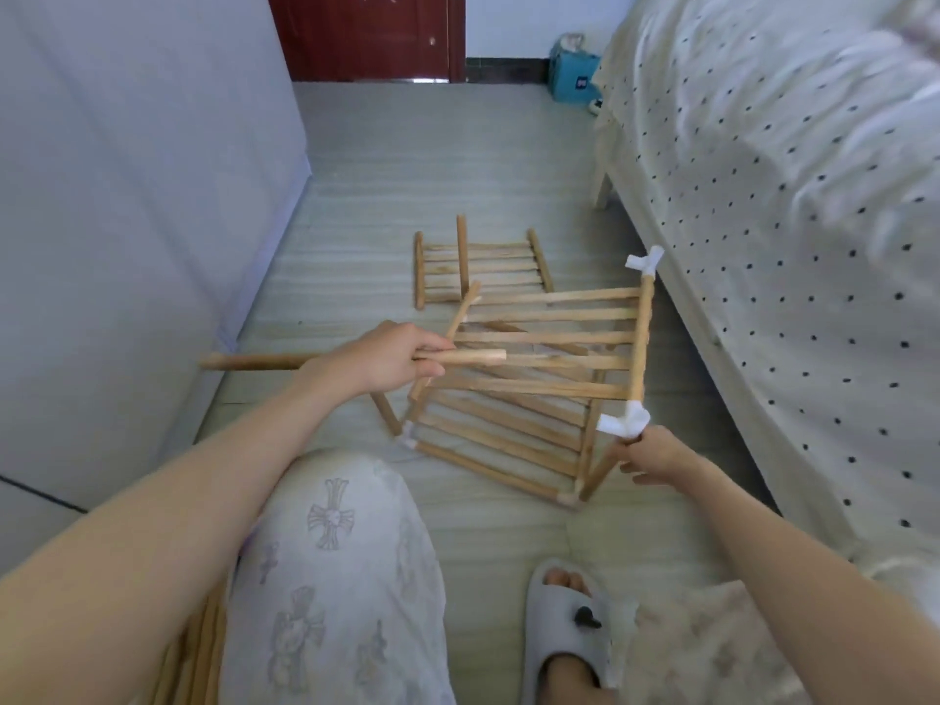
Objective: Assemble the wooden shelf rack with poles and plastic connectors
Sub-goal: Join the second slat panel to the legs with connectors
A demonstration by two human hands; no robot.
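Pale striped floor point(386, 160), running from the red door point(366, 35) at the far end down to the near edge. Flat on it, well short of the door: one loose slatted shelf panel point(480, 267). Nearer than that panel, the part-built rack point(508, 429), lower frame resting on the boards. Beside the door, against the far wall: a blue box point(572, 76). Far nearer than the door, a grey slipper point(569, 633) planted on the boards, and a bundle of wooden poles point(198, 658) at the bottom left.

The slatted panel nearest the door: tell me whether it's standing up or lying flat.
Lying flat. The slatted panel rests on the floor, apart from the rack being built, with neither hand on it.
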